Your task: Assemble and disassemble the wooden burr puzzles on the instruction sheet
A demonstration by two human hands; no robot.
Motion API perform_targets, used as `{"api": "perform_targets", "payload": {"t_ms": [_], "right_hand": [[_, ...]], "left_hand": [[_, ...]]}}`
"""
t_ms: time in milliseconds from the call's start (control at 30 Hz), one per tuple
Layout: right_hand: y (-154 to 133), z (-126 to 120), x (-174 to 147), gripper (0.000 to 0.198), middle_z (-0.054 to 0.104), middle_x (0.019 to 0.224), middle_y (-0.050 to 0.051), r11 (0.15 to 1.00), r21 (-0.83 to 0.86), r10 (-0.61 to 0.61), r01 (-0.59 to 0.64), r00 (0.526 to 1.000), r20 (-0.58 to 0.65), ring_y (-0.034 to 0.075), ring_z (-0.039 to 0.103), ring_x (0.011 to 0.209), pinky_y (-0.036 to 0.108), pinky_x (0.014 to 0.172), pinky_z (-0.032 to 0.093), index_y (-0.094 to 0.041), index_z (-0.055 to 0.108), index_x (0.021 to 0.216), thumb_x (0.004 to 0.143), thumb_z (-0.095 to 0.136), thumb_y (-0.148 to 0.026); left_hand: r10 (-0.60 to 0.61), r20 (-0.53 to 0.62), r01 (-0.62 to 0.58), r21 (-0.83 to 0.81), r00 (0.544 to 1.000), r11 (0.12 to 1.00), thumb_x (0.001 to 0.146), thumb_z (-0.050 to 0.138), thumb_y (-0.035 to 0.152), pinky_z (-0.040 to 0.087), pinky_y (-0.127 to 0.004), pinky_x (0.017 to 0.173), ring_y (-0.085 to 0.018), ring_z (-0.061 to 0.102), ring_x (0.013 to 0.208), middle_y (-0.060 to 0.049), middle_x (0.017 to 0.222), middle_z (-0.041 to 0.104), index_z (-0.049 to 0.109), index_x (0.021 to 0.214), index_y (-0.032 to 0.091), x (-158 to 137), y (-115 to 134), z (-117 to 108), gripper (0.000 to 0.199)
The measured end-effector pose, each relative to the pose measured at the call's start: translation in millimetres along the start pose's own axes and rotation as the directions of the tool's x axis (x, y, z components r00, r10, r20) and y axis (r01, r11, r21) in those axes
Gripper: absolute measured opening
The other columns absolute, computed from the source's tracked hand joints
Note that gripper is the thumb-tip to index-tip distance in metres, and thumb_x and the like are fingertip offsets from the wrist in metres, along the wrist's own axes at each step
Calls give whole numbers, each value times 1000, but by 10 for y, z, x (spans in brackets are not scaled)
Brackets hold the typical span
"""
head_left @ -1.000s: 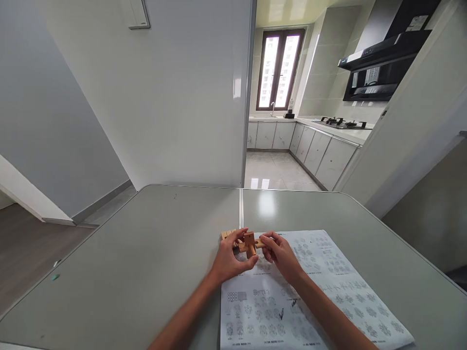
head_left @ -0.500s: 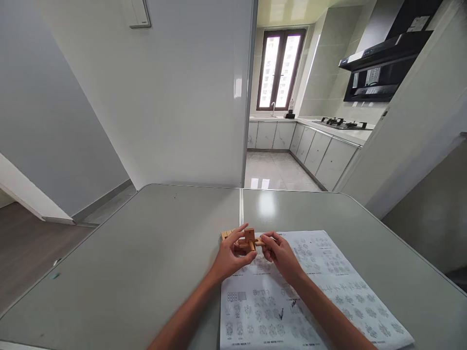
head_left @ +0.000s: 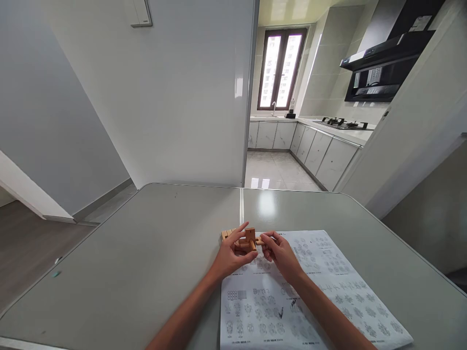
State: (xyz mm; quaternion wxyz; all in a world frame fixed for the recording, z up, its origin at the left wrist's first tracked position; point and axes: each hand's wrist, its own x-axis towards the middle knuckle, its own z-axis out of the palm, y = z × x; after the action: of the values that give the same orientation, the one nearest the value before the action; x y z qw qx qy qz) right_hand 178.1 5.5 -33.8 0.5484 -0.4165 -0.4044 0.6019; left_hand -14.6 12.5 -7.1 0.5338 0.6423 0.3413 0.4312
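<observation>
Small wooden puzzle pieces, fitted crosswise into a cluster (head_left: 250, 235), are held just above a printed sheet (head_left: 270, 301). My left hand (head_left: 229, 256) is closed round the cluster's left side, thumb below and fingers above. From the right, my right hand (head_left: 276, 249) pinches the end of a wooden stick (head_left: 259, 241) that meets the cluster. How deep the stick sits in it I cannot tell. More pale wooden blocks (head_left: 226, 234) lie behind my left fingers at the sheet's top left corner, partly hidden. The sheet bears rows of assembly drawings.
The grey-green table (head_left: 146, 272) has a seam (head_left: 241, 206) down its middle. A tiny teal scrap (head_left: 56, 274) lies near its left edge. A white wall panel (head_left: 182, 107) stands behind the table, with a kitchen counter (head_left: 328, 131) beyond at the right.
The view has shifted very slightly. Both hands keep the same hold on the wooden pieces, with hardly any movement.
</observation>
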Motion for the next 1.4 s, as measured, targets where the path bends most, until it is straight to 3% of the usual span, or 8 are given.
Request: {"api": "perform_targets", "payload": {"t_ms": [233,567,800,900,1000,1067,1167,1400], "right_hand": [[7,8,9,46,57,64,-3,1000,-16,8,-9,1000,-24,11,44,51,26,49,35,-20,63,83,76,82,-61],[-16,11,3,44,58,66,-2,1000,-5,-5,4,996,-89,11,45,52,27,50,38,-20,66,83,75,83,-60],[78,-50,62,39,63,70,-1,999,6,-47,49,986,-160,12,49,54,26,53,43,-21,65,86,81,80,-56],[95,-102,104,36,64,70,-1,998,25,-45,53,964,-260,13,52,56,26,54,46,-21,65,87,80,82,-52],[96,-147,134,36,65,72,0,996,60,-41,66,936,-350,15,55,60,26,53,48,-22,65,88,78,84,-51],[97,-163,144,36,66,73,0,994,77,-46,80,926,-375,15,56,61,26,52,49,-22,65,88,77,85,-49],[103,-164,141,36,65,73,1,994,77,-44,78,928,-370,14,55,60,25,51,48,-21,66,88,76,85,-50],[95,-130,102,37,65,73,0,997,51,-31,50,947,-320,13,53,60,25,52,49,-22,68,90,78,84,-52]], "left_hand": [[-29,-28,29,-3,999,1000,87,74,46,65,-30,62,-8,71,61,-11,167,33,71,101,21,-17,5,44,29],[5,6,-5,53,1000,999,92,69,49,63,-31,62,-5,62,56,-11,170,25,75,111,26,2,20,24,30],[49,51,-57,165,997,985,93,67,49,63,-32,68,-9,69,64,-11,170,23,76,110,26,-15,40,22,30],[111,-14,-105,240,994,965,95,64,47,62,-31,66,-8,68,62,-12,165,34,75,105,24,-18,27,31,28],[171,-187,-100,338,967,936,98,59,48,59,-28,60,-8,65,59,-11,143,58,73,98,21,15,-11,0,30],[218,-292,-69,446,931,892,100,56,49,59,-29,66,-12,67,69,-9,125,66,73,92,21,51,-44,-51,33],[297,-349,-14,627,889,779,101,53,47,57,-41,91,-23,67,100,-8,115,67,72,85,22,101,-103,-146,35],[255,-330,98,765,909,637,103,50,44,51,-47,97,-28,60,111,-9,115,65,74,90,22,122,-254,-248,35]]}}
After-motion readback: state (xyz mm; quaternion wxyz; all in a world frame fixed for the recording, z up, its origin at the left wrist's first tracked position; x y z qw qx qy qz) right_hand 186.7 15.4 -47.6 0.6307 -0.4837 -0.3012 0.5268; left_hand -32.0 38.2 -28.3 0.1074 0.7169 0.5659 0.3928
